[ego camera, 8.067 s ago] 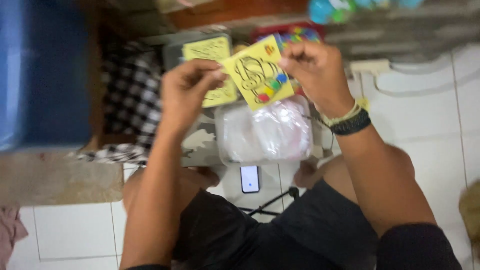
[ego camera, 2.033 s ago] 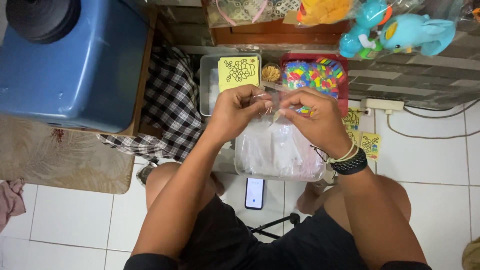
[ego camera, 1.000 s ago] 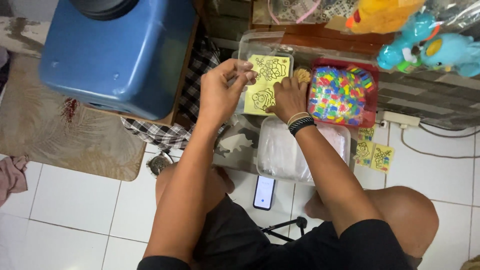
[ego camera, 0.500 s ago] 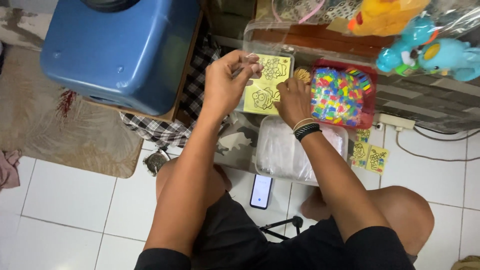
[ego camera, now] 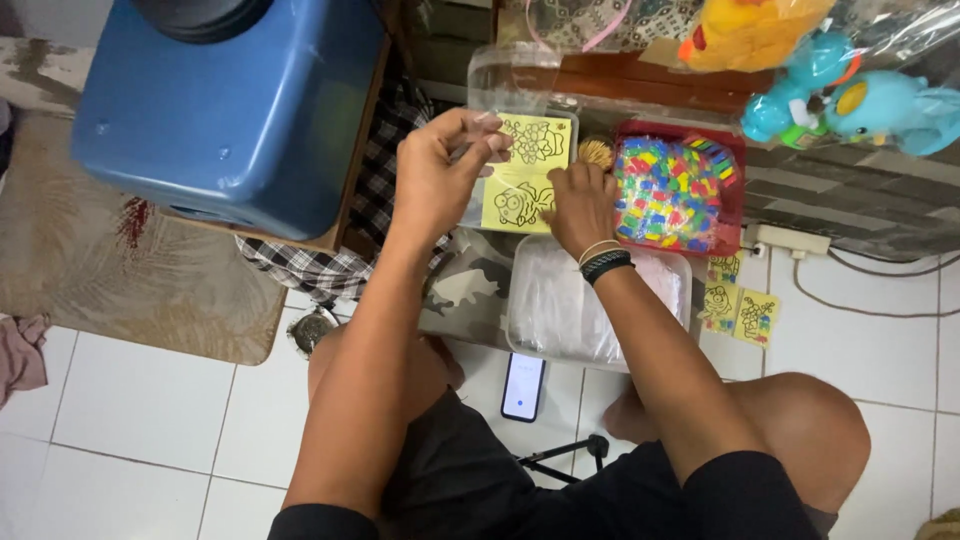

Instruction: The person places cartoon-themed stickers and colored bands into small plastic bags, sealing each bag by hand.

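My left hand (ego camera: 440, 170) is raised over a clear plastic box (ego camera: 500, 75) and pinches the edge of a thin clear plastic sleeve. My right hand (ego camera: 580, 205) rests palm down on a yellow card with a black cartoon drawing (ego camera: 515, 203). A second yellow card with a grape drawing (ego camera: 535, 140) lies just above it in the box. A black band circles my right wrist. A small bundle of tan rubber bands (ego camera: 597, 152) sits by my right fingertips.
A red tray of small colourful packets (ego camera: 675, 190) sits right of the cards. A clear tub of white bags (ego camera: 560, 305) lies below my right hand. More yellow cards (ego camera: 740, 310), a phone (ego camera: 523, 385), a blue container (ego camera: 230, 110), plastic toys (ego camera: 850, 100) surround me.
My left hand has lifted slightly with the clear sleeve. My right hand has settled flat on the lower yellow card. The view has shifted a little.
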